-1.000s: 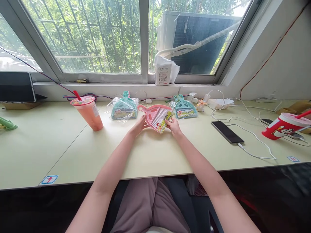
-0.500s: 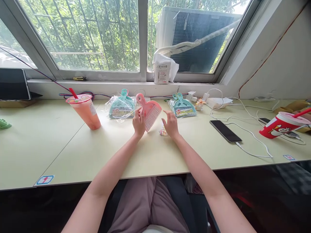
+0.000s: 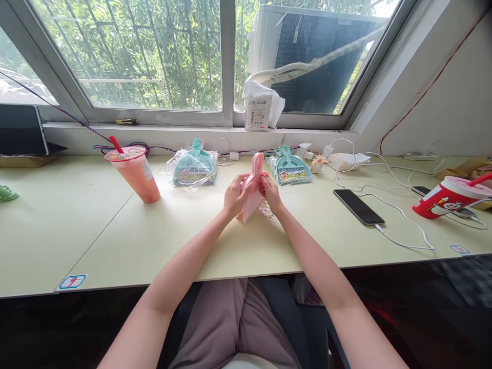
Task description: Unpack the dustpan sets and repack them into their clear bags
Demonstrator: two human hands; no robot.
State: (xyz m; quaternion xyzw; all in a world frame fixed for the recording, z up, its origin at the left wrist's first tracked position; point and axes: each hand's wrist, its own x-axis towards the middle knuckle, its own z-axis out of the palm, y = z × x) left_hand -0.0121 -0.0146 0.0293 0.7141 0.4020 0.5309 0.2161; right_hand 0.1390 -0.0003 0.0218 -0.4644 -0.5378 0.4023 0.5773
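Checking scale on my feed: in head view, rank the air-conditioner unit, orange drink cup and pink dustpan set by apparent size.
1. Air-conditioner unit
2. Orange drink cup
3. Pink dustpan set, partly covered

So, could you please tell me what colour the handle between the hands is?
The handle is pink; the head view shows it best.

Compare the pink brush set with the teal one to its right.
The pink set is held edge-on by the left hand and right hand; the teal set rests on the table, broad face showing. Hands hide part of the pink set; the teal set's label shows plainly. Both have a handle and bristles.
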